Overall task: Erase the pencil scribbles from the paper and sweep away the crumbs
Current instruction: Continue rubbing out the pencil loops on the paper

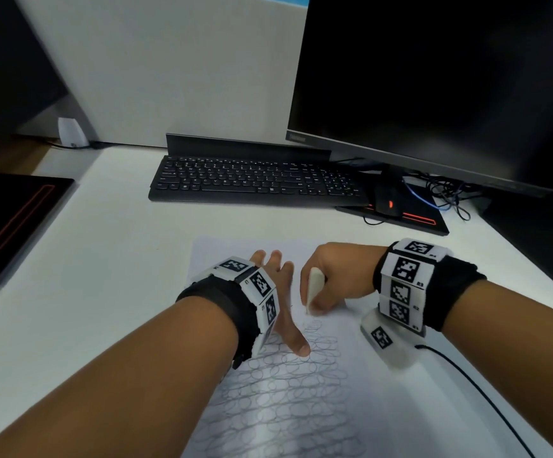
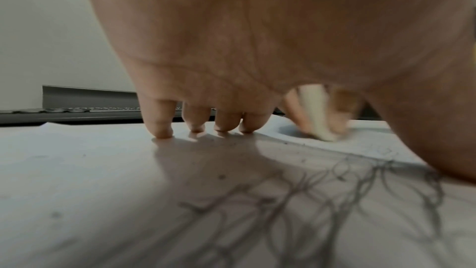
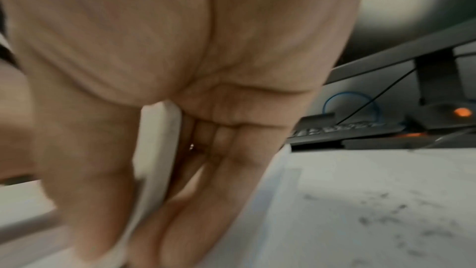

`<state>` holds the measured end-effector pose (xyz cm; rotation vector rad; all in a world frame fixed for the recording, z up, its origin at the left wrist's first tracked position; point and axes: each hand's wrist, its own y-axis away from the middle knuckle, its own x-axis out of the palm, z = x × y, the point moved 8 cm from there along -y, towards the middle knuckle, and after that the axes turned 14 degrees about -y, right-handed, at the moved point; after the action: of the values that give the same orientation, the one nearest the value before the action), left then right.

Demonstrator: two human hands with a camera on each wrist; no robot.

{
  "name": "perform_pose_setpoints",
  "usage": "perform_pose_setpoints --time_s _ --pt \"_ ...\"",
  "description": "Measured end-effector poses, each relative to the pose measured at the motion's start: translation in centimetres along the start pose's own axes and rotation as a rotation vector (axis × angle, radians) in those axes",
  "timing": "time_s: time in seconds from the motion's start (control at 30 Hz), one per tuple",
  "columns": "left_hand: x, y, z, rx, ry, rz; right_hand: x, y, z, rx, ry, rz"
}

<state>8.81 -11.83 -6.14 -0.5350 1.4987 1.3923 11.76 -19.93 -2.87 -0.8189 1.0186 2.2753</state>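
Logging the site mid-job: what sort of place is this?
Most likely an office desk: a black keyboard, a dark monitor and a mouse sit behind the scribbled paper.

Our left hand point(image 1: 276, 292) lies spread and flat, its fingertips point(image 2: 163, 132) pressed down ahead of the palm and the thumb stretched back toward us. Our right hand point(image 1: 331, 279) sits just beside it, thumb and fingers point(image 3: 180, 221) pinched together and pointing down, the knuckles raised above them. Both forearms reach forward from the near side, each with a marked band strapped around the wrist.
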Motion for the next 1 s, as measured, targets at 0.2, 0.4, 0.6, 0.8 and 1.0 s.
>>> perform_pose_setpoints --time_s 0.2,0.4,0.6,0.8,1.0 --pt "0.1 0.0 0.2 -0.006 -0.005 0.018 0.7 0.3 -0.3 -0.006 -0.038 0.058" --pt "0.1 0.0 0.1 -0.003 -0.006 0.006 -1.3 0.4 -1.1 -0.019 -0.068 -0.113" --pt "0.0 0.2 0.0 -0.003 -0.017 0.01 -1.0 0.4 -1.2 0.008 -0.013 -0.043" --pt "0.0 0.2 0.1 -0.004 -0.005 0.02 0.9 1.2 -1.0 0.0 -0.048 0.066" --pt "0.0 0.1 0.1 -0.006 -0.017 0.014 -1.0 1.3 -1.7 0.003 -0.053 -0.091"
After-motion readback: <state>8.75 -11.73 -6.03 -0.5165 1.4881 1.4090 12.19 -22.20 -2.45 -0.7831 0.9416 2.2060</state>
